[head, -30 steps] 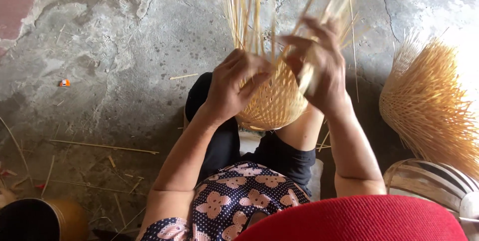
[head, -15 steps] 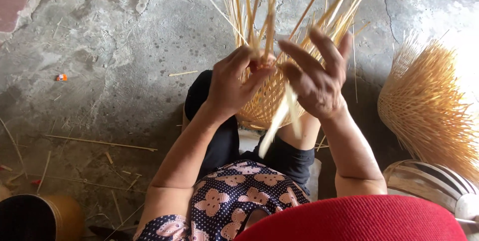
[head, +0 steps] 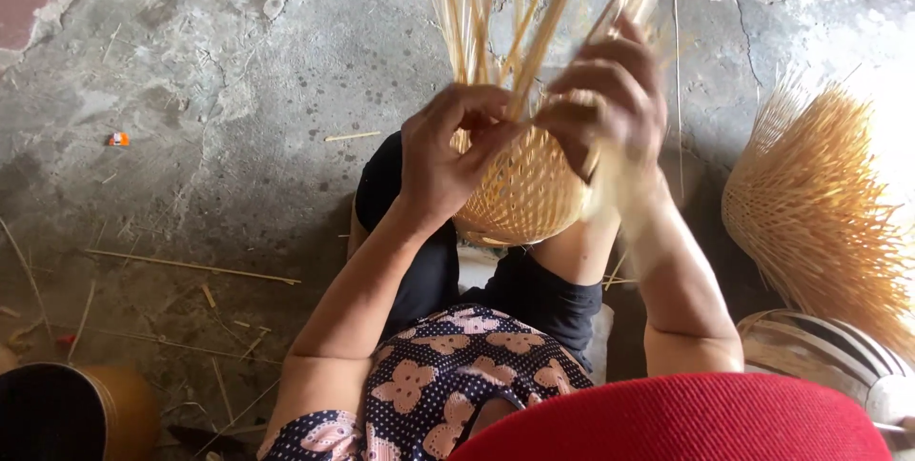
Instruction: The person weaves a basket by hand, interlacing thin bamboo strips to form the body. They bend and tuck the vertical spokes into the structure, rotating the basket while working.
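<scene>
A small half-woven bamboo basket (head: 522, 196) rests on my knees, its rounded bottom towards me. Long loose bamboo strips (head: 481, 13) stand up from its rim. My left hand (head: 448, 151) clasps the basket's left rim, thumb and fingers pinching a strip. My right hand (head: 610, 103) is above the right rim, fingers curled around a few strips; it is blurred with motion.
A second unfinished basket (head: 820, 213) with splayed strips lies at the right. A striped round container (head: 824, 356) sits below it. A dark pot (head: 67, 413) stands bottom left. Bamboo scraps (head: 191, 266) litter the concrete floor. A red hat brim (head: 686, 423) fills the bottom edge.
My right hand has closed from spread fingers onto the strips and moved up. The left hand has stayed on the rim. The upright strips have shifted.
</scene>
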